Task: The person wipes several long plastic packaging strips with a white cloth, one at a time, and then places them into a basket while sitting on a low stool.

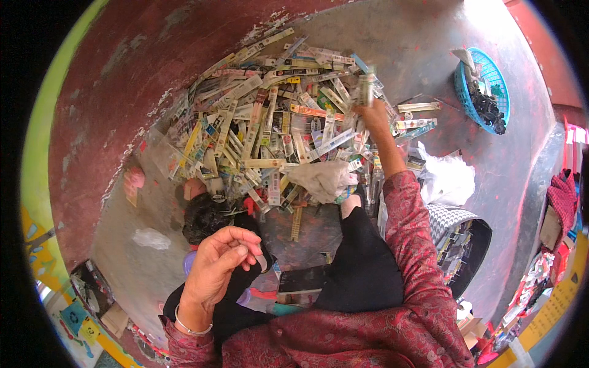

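Spread over the floor in front of me is a large pile of long, narrow packets [270,122], mostly clear with printed strips. My right hand [372,116] reaches to the pile's far right side. Its fingers are wrapped round an upright, slim clear packet [366,86], blurred at its top; whether it is one packet or a small bundle I cannot tell. Above my left knee, well short of the pile, hovers my left hand [222,262]. Its fingers are curled in with the thumb against them, and nothing shows between them.
A blue plastic basket [463,98] with dark items stands at the far right. White plastic bags lie on the pile's near edge [325,180] and right of it [451,178]. Beside my right leg is a patterned container [454,214] of packets. A dark red wall [110,80] borders the left.
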`<state>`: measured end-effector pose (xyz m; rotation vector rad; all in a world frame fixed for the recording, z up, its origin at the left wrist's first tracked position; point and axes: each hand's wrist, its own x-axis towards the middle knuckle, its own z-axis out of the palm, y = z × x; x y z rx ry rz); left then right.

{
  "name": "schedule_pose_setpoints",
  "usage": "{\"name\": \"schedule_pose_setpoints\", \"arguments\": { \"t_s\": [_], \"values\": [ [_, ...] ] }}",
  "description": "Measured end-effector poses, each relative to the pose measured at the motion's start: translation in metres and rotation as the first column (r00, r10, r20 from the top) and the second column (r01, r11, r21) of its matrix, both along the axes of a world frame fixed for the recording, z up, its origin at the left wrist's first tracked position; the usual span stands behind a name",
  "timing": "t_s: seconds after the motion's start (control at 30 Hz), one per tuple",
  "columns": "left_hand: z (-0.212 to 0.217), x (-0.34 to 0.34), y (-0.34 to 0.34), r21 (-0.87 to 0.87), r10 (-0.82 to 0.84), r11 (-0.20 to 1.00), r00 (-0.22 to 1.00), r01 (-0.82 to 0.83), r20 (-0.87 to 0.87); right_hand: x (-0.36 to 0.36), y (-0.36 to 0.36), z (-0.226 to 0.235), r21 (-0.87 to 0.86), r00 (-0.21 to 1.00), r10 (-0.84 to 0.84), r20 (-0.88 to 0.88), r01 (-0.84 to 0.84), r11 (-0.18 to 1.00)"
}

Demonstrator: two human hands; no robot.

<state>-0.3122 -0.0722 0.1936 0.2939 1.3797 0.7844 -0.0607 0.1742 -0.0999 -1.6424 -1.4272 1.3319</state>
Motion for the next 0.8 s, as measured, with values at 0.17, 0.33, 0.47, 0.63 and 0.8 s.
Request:
{"name": "schedule_pose_setpoints", "arguments": {
  "t_s": [0.17, 0.33, 0.47, 0.63, 0.8],
  "values": [
    [0.010, 0.002, -0.004, 0.071, 0.011, 0.997, 1.000, -0.010, -0.012, 0.030, 0.000, 0.032, -0.395, 0.719, -0.386, -0.578, 0.167, 0.903],
    [0.019, 0.001, -0.005, 0.162, 0.091, 0.983, 0.996, -0.092, 0.014, 0.027, -0.016, 0.121, -0.359, 0.707, -0.208, -0.676, -0.070, 0.931],
    [0.030, 0.010, -0.008, 0.251, 0.125, 0.958, 0.990, -0.136, 0.059, -0.007, -0.037, 0.201, -0.245, 0.804, 0.044, -0.592, -0.232, 0.941],
    [0.032, 0.019, -0.005, 0.341, 0.134, 0.919, 0.971, -0.196, 0.196, -0.056, -0.079, 0.301, -0.272, 0.668, 0.094, -0.738, -0.422, 0.865],
    [0.045, 0.029, -0.009, 0.469, -0.061, 0.864, 0.885, -0.185, 0.462, -0.090, -0.128, 0.350, -0.285, 0.639, 0.116, -0.761, -0.488, 0.825]
  ]
}}
